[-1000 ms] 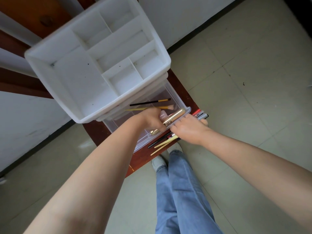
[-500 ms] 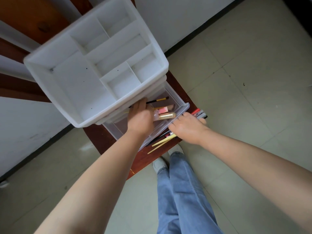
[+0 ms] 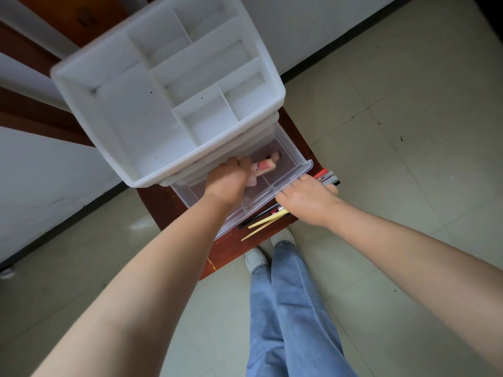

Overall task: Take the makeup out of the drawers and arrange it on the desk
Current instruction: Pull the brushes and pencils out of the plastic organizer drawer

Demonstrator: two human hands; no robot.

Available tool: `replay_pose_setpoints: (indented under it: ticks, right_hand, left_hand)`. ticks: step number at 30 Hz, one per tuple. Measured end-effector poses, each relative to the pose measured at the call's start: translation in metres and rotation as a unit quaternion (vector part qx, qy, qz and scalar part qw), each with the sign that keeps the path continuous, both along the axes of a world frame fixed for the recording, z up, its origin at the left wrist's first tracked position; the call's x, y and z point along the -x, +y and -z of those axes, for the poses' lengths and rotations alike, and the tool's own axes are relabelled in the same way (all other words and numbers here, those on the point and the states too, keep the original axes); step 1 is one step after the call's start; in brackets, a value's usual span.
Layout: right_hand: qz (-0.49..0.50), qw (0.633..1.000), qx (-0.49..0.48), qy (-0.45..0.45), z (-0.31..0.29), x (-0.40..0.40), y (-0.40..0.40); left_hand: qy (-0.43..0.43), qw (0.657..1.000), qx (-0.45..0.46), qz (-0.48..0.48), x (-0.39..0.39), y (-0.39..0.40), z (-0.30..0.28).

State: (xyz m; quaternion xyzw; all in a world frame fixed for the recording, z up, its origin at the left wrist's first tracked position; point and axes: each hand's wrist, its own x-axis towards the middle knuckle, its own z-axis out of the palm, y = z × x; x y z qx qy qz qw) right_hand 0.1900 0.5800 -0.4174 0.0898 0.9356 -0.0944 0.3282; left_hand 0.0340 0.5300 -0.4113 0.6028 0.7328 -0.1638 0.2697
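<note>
The white organizer (image 3: 163,104) stands on the wooden desk (image 3: 163,210), its clear drawer (image 3: 285,175) pulled out. Left hand (image 3: 227,180) reaches inside, fingers curled around a pink makeup tube (image 3: 262,167): lift it straight up, clear of the dividers. Right hand (image 3: 306,197) clenches brushes and pencils (image 3: 261,223); keep the bundle level.

Organizer top tray (image 3: 114,110): opaque white plastic, matt, smooth, a few dark specks on it. Open drawer (image 3: 296,174) below it: clear plastic, glossy at its front lip. Desk (image 3: 166,210): dark red-brown wood, smooth, slight sheen. Sticks (image 3: 265,223) at the desk's front edge: pale yellow, wood-like; black pencils (image 3: 258,216) beside them, matt. Floor (image 3: 408,131): pale tiles, smooth, dull gloss. Trousers (image 3: 291,308): blue denim cloth. Item in the drawer blurred, pinkish.
</note>
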Motion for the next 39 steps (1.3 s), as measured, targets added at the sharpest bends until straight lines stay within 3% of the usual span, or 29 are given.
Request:
replay_pose_setpoints:
  ticks: [10,13,15,23,30,39]
  right_hand:
    - [0.029,0.999,0.000,-0.040,-0.008,0.009,-0.008]
    - [0.017,0.999,-0.037,0.016,-0.007,0.019,-0.015]
    - [0.012,0.998,-0.063,0.006,-0.005,0.030,-0.018]
    - [0.137,0.989,-0.054,-0.008,-0.009,0.110,-0.020]
    - [0.117,0.989,-0.078,-0.039,-0.025,0.121,-0.009]
    - [0.143,0.984,-0.088,-0.057,-0.093,0.090,-0.022]
  left_hand:
    - [-0.058,0.989,-0.033,-0.132,0.006,-0.020,-0.021]
    - [-0.045,0.985,-0.070,-0.153,0.016,-0.039,-0.049]
    - [-0.036,0.981,-0.085,-0.172,0.026,-0.056,-0.063]
    - [-0.008,0.956,-0.050,-0.288,0.056,-0.125,-0.084]
    - [0.006,0.948,-0.131,-0.289,0.067,-0.134,-0.091]
    - [0.024,0.964,-0.220,-0.147,0.096,-0.112,-0.141]
